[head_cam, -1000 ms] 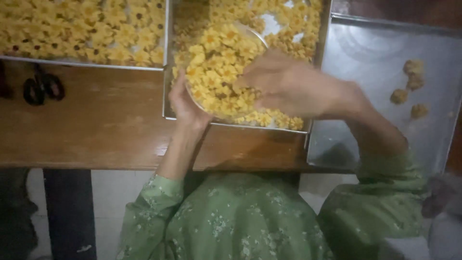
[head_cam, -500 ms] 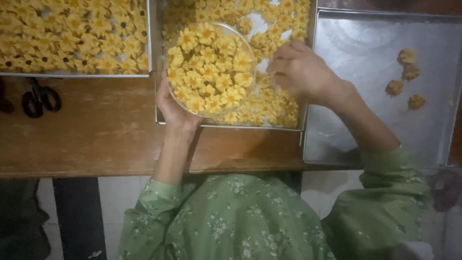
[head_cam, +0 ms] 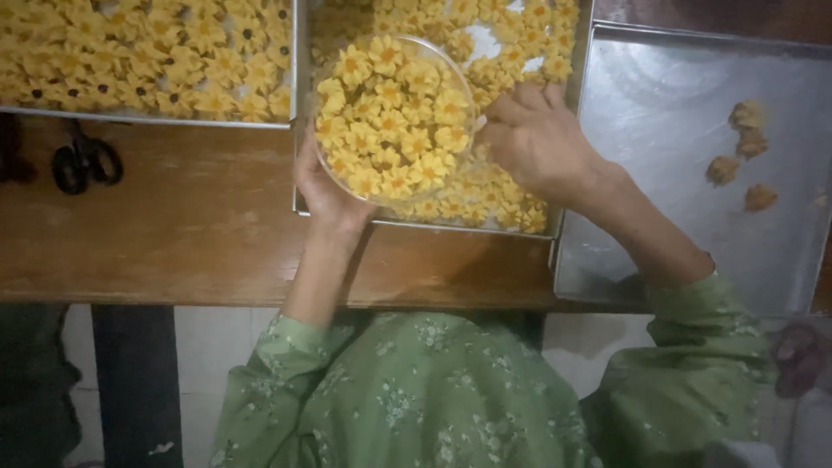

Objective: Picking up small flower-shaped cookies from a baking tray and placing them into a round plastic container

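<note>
Wooden worktop carries black scissors and three metal trays. Over the middle tray, our left hand cups a clear bowl of yellow flower cookies; our right hand, fingers curled, rests among the loose cookies just beside the bowl.

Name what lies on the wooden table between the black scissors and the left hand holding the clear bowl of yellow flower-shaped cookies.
Nothing: in the head view, the table is bare wood between the scissors and the left hand under the bowl.
</note>
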